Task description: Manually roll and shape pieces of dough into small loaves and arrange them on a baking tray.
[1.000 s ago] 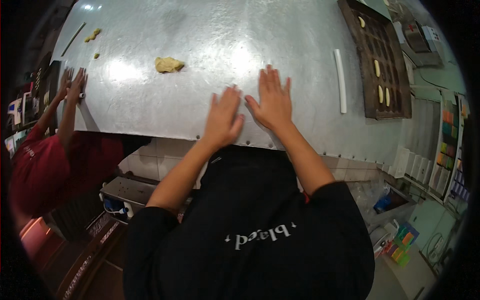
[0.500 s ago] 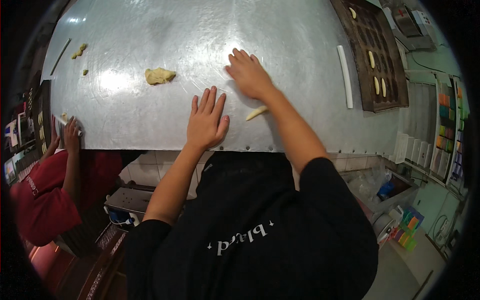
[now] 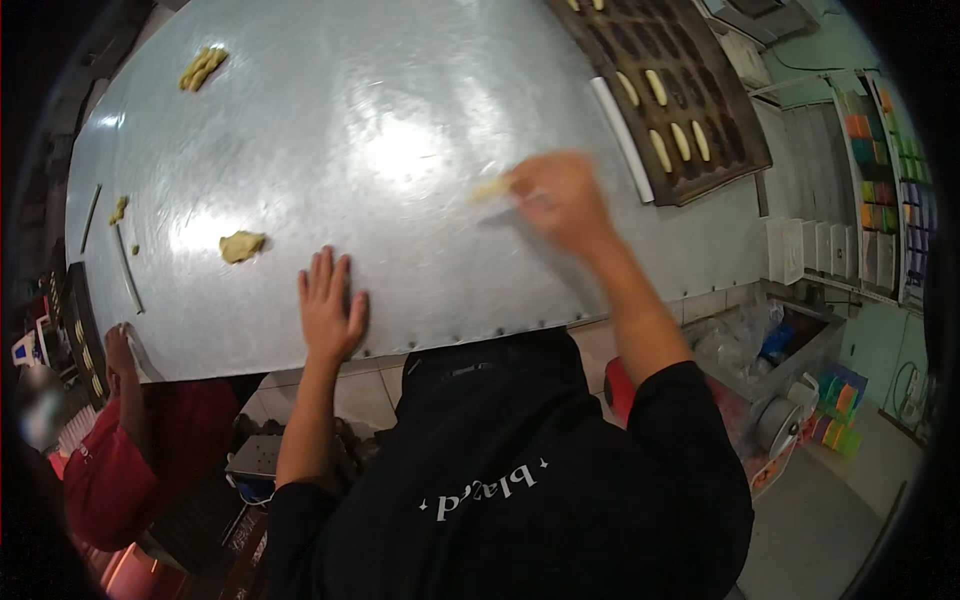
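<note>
The right hand [image 3: 560, 200] is raised over the right half of the metal table [image 3: 400, 130], blurred by motion, its fingers closed on a small pale piece of dough [image 3: 492, 188] that sticks out toward the left of the fingertips. The dough piece sits between the hand and the middle of the table, closer to the right edge than to the near edge. The left hand [image 3: 330, 310] lies flat and open, palm down, fingers spread, on the table just inside the near edge, holding nothing.

Just beyond the right hand, a white strip [image 3: 622, 140] lies along the left side of a dark moulded tray [image 3: 720, 150] at the table's far right corner. The tray has rows of oblong hollows; several of them near its middle hold pale dough fingers [image 3: 665, 145], and a few more show at its far end, while the hollows along its near side look bare.

To the left of the left hand, a yellowish dough lump [image 3: 241, 245] rests on the table, well apart from it. A smaller dough pile [image 3: 202, 68] lies near the far left corner, and a thin stick [image 3: 126, 268] with crumbs lies along the left edge.

At the near left corner, another person in a red sleeve [image 3: 150, 450] has a hand [image 3: 120, 350] at the table's edge.
</note>
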A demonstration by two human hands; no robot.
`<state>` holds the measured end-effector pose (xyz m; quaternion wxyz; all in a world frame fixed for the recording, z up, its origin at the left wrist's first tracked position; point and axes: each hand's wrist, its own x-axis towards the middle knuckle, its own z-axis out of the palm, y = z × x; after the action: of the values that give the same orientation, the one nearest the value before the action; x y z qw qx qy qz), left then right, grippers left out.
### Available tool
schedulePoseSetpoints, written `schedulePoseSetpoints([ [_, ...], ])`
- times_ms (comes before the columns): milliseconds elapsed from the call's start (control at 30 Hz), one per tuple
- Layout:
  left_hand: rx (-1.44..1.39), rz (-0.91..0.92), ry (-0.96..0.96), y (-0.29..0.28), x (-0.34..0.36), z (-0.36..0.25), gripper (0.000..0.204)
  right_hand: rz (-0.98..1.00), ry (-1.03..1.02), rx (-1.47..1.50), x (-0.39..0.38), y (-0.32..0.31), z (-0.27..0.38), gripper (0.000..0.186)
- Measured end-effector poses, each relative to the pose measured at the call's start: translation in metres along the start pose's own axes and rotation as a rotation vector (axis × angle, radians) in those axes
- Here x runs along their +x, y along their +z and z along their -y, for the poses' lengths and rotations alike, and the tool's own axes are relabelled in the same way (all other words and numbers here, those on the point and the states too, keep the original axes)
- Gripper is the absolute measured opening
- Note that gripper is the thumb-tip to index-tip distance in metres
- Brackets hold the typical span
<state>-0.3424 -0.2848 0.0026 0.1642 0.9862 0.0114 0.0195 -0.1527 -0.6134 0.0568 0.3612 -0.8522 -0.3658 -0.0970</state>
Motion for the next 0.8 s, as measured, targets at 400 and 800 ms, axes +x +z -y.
schedulePoseSetpoints([
  [400,0.149,-0.032,-0.172,0.011,0.0,-0.014,0.053,-0.136,0.809,-0.505,0.001,-0.143,-0.276,0.047],
  [800,0.134,-0.061,-0.285,0.008,-0.001,-0.022,0.054,0.12,0.871,-0.307,0.021,-0.14,-0.309,0.041],
])
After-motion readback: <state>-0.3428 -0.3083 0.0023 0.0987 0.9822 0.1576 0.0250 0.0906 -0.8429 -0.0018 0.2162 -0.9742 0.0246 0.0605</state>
